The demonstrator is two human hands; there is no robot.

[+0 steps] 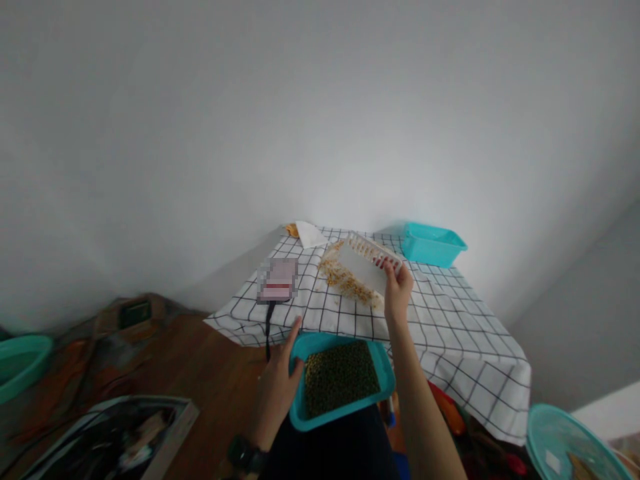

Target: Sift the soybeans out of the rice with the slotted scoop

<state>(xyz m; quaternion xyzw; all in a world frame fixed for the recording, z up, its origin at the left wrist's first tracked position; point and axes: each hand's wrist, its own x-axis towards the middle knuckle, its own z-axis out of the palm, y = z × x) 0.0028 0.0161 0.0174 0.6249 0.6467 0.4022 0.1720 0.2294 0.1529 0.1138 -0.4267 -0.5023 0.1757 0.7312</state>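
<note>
White slotted tray (pixel 363 269): tilted over yellowish grain (pixel 343 279) on the checked cloth (pixel 465 327) — probably light, thin, fairly stiff; best taken by the slotted edge.
Right hand (pixel 399 285): pinching that edge near its right end, thumb against fingers.
Left hand (pixel 280 380): forefinger spread from thumb, thumb over the rim of the teal tray (pixel 385 373); other fingers hidden, grip impossible to tell.
Teal tray's load: dark green grains (pixel 343 379) — likely heavier, spillable; better supported at both ends.

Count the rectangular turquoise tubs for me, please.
2. One tub is at the left hand; the other tub stands on the checked cloth, near the wall. Others may be hidden.
</note>
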